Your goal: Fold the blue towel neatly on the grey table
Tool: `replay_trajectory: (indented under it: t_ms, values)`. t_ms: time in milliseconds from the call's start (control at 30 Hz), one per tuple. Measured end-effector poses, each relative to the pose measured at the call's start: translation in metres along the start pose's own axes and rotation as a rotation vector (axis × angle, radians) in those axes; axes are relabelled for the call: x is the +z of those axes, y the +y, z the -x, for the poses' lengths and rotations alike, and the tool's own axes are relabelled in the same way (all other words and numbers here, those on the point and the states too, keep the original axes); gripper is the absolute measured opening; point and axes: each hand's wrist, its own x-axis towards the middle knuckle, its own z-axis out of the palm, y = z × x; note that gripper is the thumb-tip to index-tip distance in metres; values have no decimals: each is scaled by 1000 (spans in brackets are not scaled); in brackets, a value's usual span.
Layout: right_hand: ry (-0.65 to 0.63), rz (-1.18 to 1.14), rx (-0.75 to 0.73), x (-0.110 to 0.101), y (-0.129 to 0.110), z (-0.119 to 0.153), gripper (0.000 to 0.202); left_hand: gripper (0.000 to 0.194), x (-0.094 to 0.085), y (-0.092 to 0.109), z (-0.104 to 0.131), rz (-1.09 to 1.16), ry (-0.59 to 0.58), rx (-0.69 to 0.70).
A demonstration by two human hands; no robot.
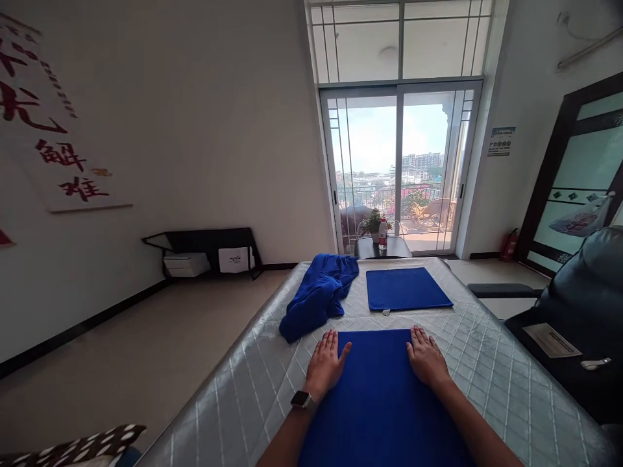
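A blue cloth point(374, 395) lies flat in front of me, its near end running out of the bottom of the view. On its left edge, near the far corner, rests my left hand point(327, 363), flat with the thumb apart and a watch on the wrist. My right hand point(427, 357) lies the same way along the right edge, fingers stretched out. Beyond them is a second blue cloth point(407, 288), a neat flat rectangle with a small white tag at its near edge. To its left sits a crumpled blue cloth point(321, 292) in a loose heap.
Everything lies on a silver quilted mattress point(243, 389). Past its far edge stands a small table point(396, 248) with a bottle point(383, 235) and a plant. A dark armchair point(594, 298) is at the right, a patterned cushion point(92, 444) at the lower left.
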Motion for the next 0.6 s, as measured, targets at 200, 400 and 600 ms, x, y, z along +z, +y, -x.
replay_trajectory:
  t_ms: [200,400,600]
  values:
    - [-4,64,-1,2,-1,-2,65,88,-1,3,0,-1,10,-15]
    - [-20,109,-12,-1,-4,0,64,87,1,1,1,-4,33,-20]
    - [-31,142,-15,-8,-10,5,63,89,-1,1,2,-10,29,-33]
